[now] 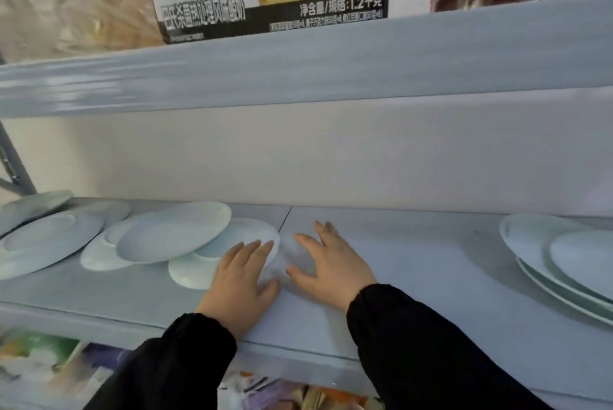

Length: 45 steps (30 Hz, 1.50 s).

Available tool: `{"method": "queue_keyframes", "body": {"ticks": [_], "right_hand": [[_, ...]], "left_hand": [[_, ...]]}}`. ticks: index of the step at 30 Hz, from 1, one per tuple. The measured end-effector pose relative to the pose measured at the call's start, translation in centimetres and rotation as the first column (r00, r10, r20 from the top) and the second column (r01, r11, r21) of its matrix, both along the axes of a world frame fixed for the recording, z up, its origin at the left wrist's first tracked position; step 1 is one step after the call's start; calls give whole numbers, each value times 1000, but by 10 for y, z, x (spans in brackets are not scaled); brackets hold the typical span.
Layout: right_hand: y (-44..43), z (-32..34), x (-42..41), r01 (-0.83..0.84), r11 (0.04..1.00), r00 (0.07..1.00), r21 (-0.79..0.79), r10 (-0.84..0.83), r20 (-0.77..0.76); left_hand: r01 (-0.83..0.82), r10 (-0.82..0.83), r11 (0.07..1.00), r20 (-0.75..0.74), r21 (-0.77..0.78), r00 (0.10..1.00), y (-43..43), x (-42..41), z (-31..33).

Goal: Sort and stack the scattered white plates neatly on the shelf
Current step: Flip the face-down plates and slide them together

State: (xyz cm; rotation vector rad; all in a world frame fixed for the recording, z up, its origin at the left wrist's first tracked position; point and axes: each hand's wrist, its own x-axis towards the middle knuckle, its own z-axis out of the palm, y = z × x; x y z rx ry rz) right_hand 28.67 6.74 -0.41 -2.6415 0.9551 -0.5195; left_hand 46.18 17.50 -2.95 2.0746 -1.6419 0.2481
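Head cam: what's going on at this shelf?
A person is sorting white plates on a grey shelf. The left hand rests with straight fingers on the edge of a small white plate. The right hand is spread open beside it over bare shelf, holding nothing. Further left, several overlapping plates lie scattered, one tilted on the others. At the far right sits a stack of plates. Nothing is lifted yet.

— How are your hands?
— My left hand (240, 280) lies flat, palm down, fingers straight. My right hand (331, 265) is just beside it, palm down, fingers spread. Both forearms wear black sleeves (431, 346).
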Motion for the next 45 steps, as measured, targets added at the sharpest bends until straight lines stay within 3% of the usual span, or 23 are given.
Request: {"method": "queue_keyframes", "body": {"ticks": [8,16,23,34,45], "right_hand": [[-8,1,-3,80,997,996,16,-80,30],[-14,-5,-1,54,999,998,0,-54,13],[-20,-6,-1,66,998,997,-24,-65,41],[-25,-5,-7,141,989,981,-50,-133,138],[-29,-6,-13,188,981,948,-47,-169,269]], "left_hand": [[106,-109,989,27,99,994,-14,45,25],[-80,57,978,124,191,991,-19,46,5],[-63,21,957,151,282,988,-20,33,9],[93,-162,940,191,327,968,-23,-56,12],[225,-275,925,130,306,953,-32,-82,14]]}}
